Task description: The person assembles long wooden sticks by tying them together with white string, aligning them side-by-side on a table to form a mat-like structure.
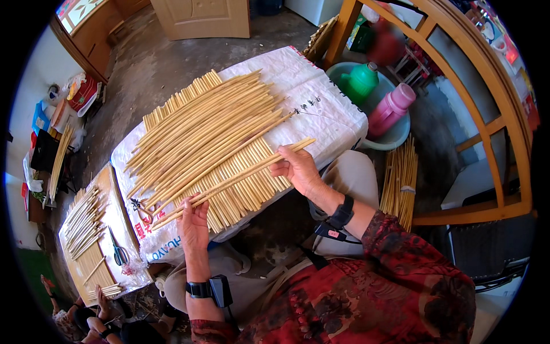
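Observation:
A thin bundle of yellow reed stalks (246, 171) stretches slantwise between my hands. My left hand (193, 222) closes on its near-left end with the fingertips, and my right hand (298, 169) pinches it near the far-right end. Beneath it lies a mat of stalks (240, 202) set side by side. A layer of longer stalks (206, 126) rests crosswise over that mat, just beyond the held ones. All this lies on a white woven plastic sheet (260, 69) spread over a table. A pair of scissors (145, 213) lies left of my left hand.
At left, a lower board (123, 198) carries shorter stalks (85, 221) and dark-handled scissors (118, 250); other people's hands (102, 304) show beside it. A basin (389, 140) at right holds a green flask (361, 83) and a pink flask (392, 109). A stalk bundle (399, 186) stands near a wooden frame (487, 123).

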Available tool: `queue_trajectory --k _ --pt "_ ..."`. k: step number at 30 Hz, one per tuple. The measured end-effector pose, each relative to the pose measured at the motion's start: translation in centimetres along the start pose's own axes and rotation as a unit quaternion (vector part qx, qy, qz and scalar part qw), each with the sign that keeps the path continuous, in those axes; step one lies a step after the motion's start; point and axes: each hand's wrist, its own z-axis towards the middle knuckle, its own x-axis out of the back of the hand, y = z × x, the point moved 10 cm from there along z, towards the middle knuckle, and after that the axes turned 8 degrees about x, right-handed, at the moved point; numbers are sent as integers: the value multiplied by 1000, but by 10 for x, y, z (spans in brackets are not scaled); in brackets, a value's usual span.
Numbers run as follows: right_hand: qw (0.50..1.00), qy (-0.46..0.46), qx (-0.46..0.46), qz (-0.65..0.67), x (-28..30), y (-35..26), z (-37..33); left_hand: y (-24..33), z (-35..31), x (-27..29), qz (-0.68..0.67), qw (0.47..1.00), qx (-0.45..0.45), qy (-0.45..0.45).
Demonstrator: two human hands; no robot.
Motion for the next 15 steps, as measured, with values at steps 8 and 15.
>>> queue_trajectory --k 8,15 --pt "998 -51 13 22 -8 3 2 0 6 9 -1 1000 -1 9" --pt "1000 -20 -8 6 14 11 5 -2 6 -7 29 1000 1 2"
